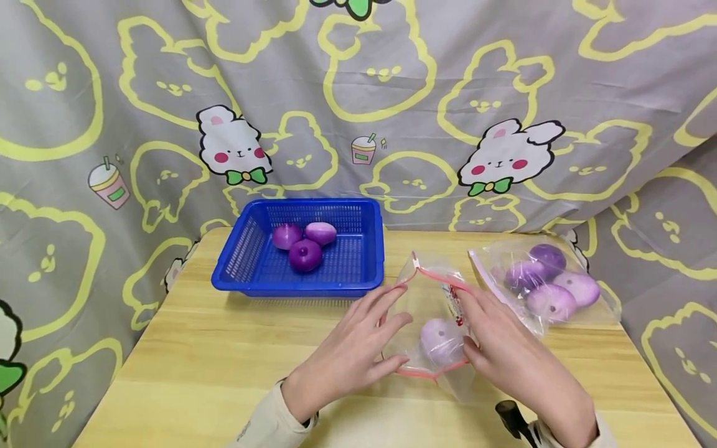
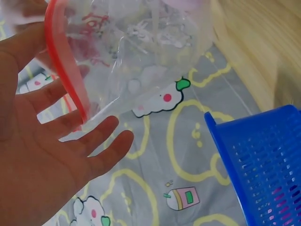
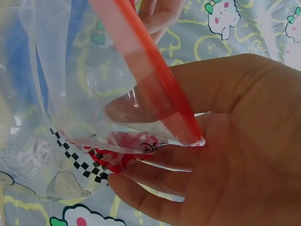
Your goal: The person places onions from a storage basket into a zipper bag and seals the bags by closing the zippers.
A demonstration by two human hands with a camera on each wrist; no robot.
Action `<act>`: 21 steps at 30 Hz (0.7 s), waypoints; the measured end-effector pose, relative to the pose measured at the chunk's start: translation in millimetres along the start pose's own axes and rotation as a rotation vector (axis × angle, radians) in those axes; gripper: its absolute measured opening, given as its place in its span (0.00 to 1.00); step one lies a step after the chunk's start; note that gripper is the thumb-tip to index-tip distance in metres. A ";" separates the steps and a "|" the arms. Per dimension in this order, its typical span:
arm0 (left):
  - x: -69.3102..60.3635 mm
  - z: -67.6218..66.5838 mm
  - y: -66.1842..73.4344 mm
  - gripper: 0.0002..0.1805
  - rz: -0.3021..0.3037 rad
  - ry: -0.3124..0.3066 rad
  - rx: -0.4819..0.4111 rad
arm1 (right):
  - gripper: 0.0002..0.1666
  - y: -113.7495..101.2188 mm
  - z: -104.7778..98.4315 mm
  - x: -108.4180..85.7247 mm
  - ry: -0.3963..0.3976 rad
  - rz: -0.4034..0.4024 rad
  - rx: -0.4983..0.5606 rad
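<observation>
A clear zip bag [image 1: 417, 311] with a red zip strip stands with its mouth spread wide in the head view. Inside it lies one pale purple toy onion [image 1: 441, 342] with a small dark hole. My left hand [image 1: 361, 342] is at the left side of the mouth, fingers spread and touching the rim. On the opposite side is my right hand [image 1: 506, 345]. In the right wrist view, the bag's red-edged corner lies between the thumb [image 3: 141, 106] and the loosely extended fingers [image 3: 150, 193]; plastic covers part of the thumb.
A blue basket [image 1: 224, 281] at the back left holds three purple toy onions [image 1: 305, 255]. To the right lies another clear bag [image 1: 504, 298] with a pink strip and several purple toy onions [image 1: 551, 303]. A patterned curtain [image 1: 381, 137] hangs behind the wooden table [image 1: 224, 373].
</observation>
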State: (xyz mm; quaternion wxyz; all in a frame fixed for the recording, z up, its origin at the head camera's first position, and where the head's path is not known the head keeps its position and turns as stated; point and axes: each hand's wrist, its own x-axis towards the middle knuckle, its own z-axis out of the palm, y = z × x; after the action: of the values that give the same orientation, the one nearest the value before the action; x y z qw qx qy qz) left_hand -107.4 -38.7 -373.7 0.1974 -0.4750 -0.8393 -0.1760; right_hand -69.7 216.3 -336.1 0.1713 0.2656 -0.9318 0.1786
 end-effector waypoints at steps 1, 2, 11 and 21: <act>-0.7 -0.4 -0.1 0.25 0.007 0.012 -0.018 | 0.46 -0.5 0.9 -0.2 -0.004 -0.005 0.002; -1.2 -1.0 -0.5 0.23 0.016 0.030 -0.044 | 0.46 -0.9 1.9 -0.3 -0.004 -0.009 0.000; -3.5 -11.5 -37.5 0.05 0.001 0.420 -0.344 | 0.40 -3.4 8.4 1.2 -0.009 -0.034 0.007; -21.1 -13.4 -107.9 0.07 -0.376 0.520 -0.194 | 0.39 -1.0 8.0 0.4 -0.009 -0.016 0.000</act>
State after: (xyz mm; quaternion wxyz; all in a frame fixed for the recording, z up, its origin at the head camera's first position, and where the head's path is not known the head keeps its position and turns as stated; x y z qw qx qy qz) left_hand -188.8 -113.0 -384.3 0.3229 -0.2673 -0.8131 -0.4039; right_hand -71.3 211.9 -342.7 0.1684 0.2737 -0.9304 0.1761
